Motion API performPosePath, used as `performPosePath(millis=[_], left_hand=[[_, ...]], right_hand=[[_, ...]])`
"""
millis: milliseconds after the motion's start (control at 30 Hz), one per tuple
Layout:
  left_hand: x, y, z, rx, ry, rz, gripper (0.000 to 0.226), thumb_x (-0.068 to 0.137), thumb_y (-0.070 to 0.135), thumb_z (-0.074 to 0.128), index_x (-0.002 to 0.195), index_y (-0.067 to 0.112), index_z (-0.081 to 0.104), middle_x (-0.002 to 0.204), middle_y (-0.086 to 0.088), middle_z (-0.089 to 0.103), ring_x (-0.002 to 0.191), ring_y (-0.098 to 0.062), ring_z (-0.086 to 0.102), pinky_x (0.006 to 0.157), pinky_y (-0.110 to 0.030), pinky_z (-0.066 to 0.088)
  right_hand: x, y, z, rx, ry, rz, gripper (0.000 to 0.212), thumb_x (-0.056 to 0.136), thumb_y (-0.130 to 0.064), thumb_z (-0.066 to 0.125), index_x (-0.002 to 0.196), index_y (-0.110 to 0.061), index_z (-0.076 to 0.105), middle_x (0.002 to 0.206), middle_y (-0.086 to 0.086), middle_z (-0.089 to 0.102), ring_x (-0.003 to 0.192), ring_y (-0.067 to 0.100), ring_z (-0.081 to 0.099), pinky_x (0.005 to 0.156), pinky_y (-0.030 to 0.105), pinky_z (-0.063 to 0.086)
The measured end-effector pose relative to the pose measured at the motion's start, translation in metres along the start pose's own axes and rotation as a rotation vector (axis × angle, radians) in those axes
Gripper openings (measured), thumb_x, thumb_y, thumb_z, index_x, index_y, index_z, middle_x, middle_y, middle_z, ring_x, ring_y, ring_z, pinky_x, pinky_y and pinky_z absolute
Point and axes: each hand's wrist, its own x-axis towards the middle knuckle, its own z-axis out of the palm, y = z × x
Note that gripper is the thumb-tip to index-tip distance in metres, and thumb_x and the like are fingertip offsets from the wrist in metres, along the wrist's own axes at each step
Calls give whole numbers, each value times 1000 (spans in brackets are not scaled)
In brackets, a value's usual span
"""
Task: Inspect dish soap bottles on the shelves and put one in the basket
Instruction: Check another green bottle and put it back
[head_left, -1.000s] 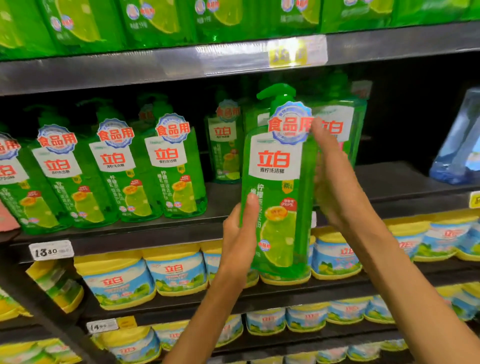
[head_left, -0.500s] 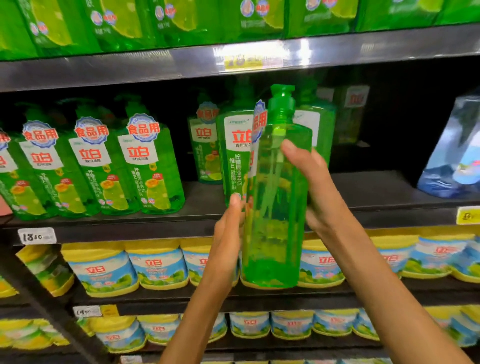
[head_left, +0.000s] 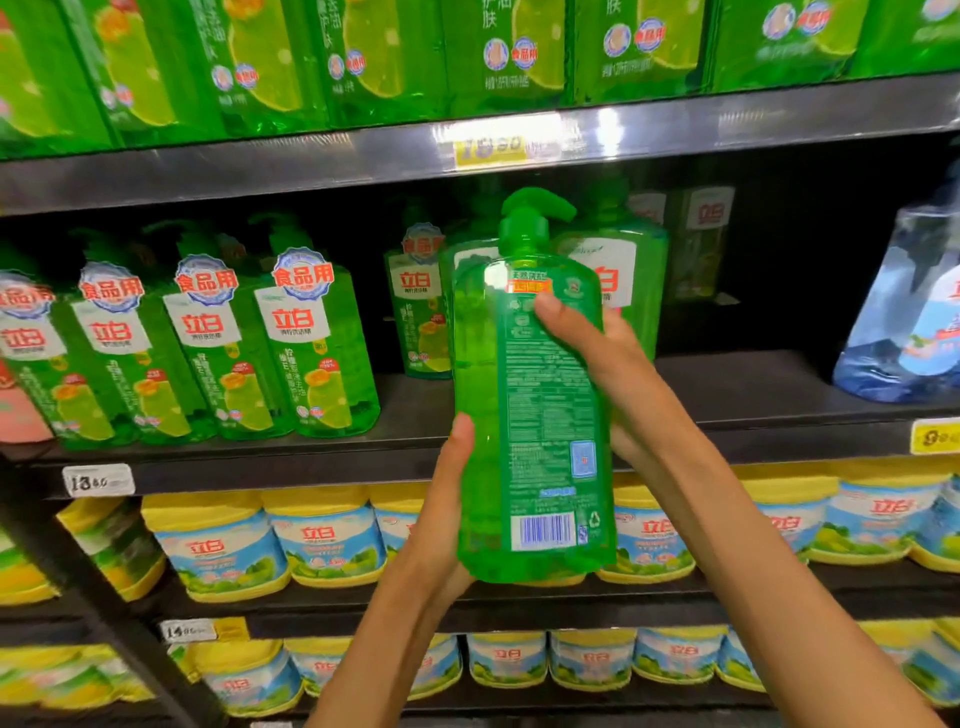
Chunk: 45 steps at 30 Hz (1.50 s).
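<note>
Both hands' fingers on one upright green soap bottle (head_left: 530, 415): left hand (head_left: 441, 525) cupping its base, right hand (head_left: 597, 358) wrapped around its upper side.

One camera only, worn on my head, wide-angle, facing forward and slightly down at the shelves (head_left: 467, 150), close up. My hands rise from 6 o'clock: left hand (head_left: 441, 525) at about 7, right hand (head_left: 597, 364) near centre, with the bottle (head_left: 524, 415) between them, very near the lens. Shelf edges bow and tilt toward 9 and 3 o'clock. No second view shares the scene.
</note>
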Motion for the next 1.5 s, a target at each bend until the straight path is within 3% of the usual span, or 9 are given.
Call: performPosePath(millis=[200,433,633,733,833,1067,1200,1400,1500], left_hand=[[-2,2,0,-105,98,-38,56,88,65,35,113,31,71,120,4,68,112,-13,63,83,-27,55],[-23,6,-9,-90,-42,-82,58,79,68,43,116,32,69,124,2,66,117,-17,60,87,-33,54],[-26,12,-6,94,38,16,68,71,71,53,125,30,63,127,2,64,118,-15,61,89,-33,55],[-20,12,-5,384,91,120,91,69,76,52,146,31,34,148,9,44,135,-9,42,110,-35,35],[-19,6,-8,454,114,131,85,77,80,37,148,35,27,151,13,38,136,-3,37,113,-32,32],[-23,2,-16,160,219,-49,54,59,67,55,106,41,61,107,15,72,107,-10,65,100,-41,47],[-24,9,-14,-52,47,-207,62,76,63,58,126,27,63,125,-3,66,116,-20,62,97,-41,51],[-27,20,-7,132,178,-99,47,65,64,55,94,34,77,105,-1,74,98,-17,70,71,-28,58],[-37,19,-9,165,209,-21,54,78,63,59,111,21,72,115,-5,71,109,-20,66,80,-30,57]], right_hand=[[-9,-1,11,-33,37,-2,74,69,-41,81,131,-13,51,112,6,73,101,24,71,90,46,55],[-7,-4,5,198,-116,179,25,85,-36,70,100,-16,76,109,9,74,100,22,71,83,35,57],[-8,-4,4,-187,77,40,89,68,-66,72,138,-20,46,119,-4,67,102,10,64,81,33,50],[-15,0,18,-342,56,2,87,59,-68,70,132,-28,44,117,-20,61,103,-5,60,82,19,46],[-17,12,24,-256,167,23,97,58,-59,78,141,-22,43,134,-3,59,120,11,59,100,38,50],[-18,18,13,505,-58,128,46,82,-44,59,118,-16,69,127,13,65,118,29,62,97,47,52],[-20,20,14,464,-59,69,37,89,-46,54,111,-23,74,123,9,68,114,26,65,86,42,57],[-13,10,7,229,93,116,53,78,-34,66,126,-11,60,116,13,71,108,27,68,85,40,58],[-18,21,4,331,94,171,28,88,-29,63,111,-15,71,106,10,75,93,23,73,76,37,60]])
